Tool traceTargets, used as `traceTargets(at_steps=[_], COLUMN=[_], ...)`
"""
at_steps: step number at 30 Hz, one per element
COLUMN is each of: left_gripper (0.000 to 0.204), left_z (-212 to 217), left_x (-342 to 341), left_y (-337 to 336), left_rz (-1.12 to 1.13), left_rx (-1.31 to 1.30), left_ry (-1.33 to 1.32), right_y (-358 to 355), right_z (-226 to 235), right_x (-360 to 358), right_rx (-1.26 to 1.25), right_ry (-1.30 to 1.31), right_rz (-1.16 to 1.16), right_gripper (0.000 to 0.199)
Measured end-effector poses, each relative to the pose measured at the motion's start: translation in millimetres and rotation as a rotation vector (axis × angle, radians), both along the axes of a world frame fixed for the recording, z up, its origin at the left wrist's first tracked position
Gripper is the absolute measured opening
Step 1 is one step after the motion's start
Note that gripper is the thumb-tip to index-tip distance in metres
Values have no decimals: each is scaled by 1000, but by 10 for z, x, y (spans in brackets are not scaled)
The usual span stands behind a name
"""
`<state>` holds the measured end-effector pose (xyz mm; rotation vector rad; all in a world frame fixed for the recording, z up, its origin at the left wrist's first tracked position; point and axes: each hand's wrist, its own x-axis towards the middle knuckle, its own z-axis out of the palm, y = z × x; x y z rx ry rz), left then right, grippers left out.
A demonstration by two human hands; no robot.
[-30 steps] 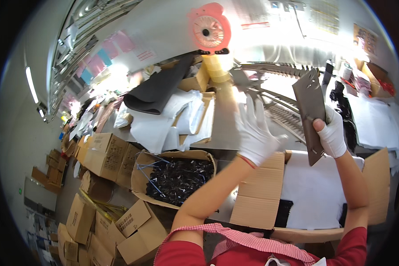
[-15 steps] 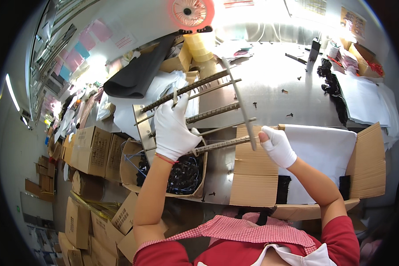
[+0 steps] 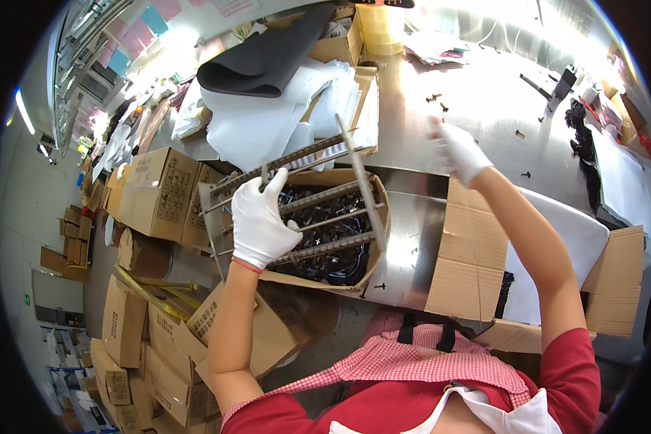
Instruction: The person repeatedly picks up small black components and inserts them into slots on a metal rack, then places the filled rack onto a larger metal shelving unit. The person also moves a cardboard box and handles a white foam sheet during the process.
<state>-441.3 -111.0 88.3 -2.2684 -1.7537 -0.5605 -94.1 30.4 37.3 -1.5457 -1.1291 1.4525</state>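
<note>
My left hand (image 3: 259, 223), in a white glove, grips a metal rack (image 3: 366, 186) by its left part. The rack has several ridged rods between two flat end bars and is held tilted above an open cardboard box (image 3: 385, 217). Black glossy parts (image 3: 347, 266) fill that box. My right hand (image 3: 461, 150), gloved with bare fingertips, is over the metal table, near small dark screw-like pieces (image 3: 443, 108). Motion smears its fingers, so whether it holds anything cannot be made out.
An open carton (image 3: 466, 249) with white lining stands at the right front. White sheets (image 3: 267, 123) and a dark folded mat (image 3: 267, 61) lie behind the rack. Closed cartons (image 3: 155, 192) are stacked at the left. A yellow tape roll (image 3: 380, 29) stands at the back.
My left hand has brought the rack lower, over the box of black parts. My right hand has left the rack's right end and moved up over the table. The view has shifted.
</note>
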Motion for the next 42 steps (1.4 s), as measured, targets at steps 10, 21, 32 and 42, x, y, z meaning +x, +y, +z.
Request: traceTargets(at_steps=[10, 21, 32, 42], left_gripper=[87, 88, 95, 99], left_z=[-436, -295, 386, 570], left_x=[-234, -73, 1645, 2819], left_y=[-88, 247, 144, -5], left_rz=[-96, -221, -542, -750], left_rx=[-144, -330, -294, -388], left_ry=[-56, 58, 24, 172], right_y=[81, -274, -3548, -3245], right_z=[-110, 50, 935, 28], right_x=[-63, 4115, 7147, 6754], right_rx=[189, 388, 759, 14], right_ry=[-167, 269, -1117, -298], right_rz=[129, -994, -2044, -1194], right_gripper=[25, 27, 26, 75])
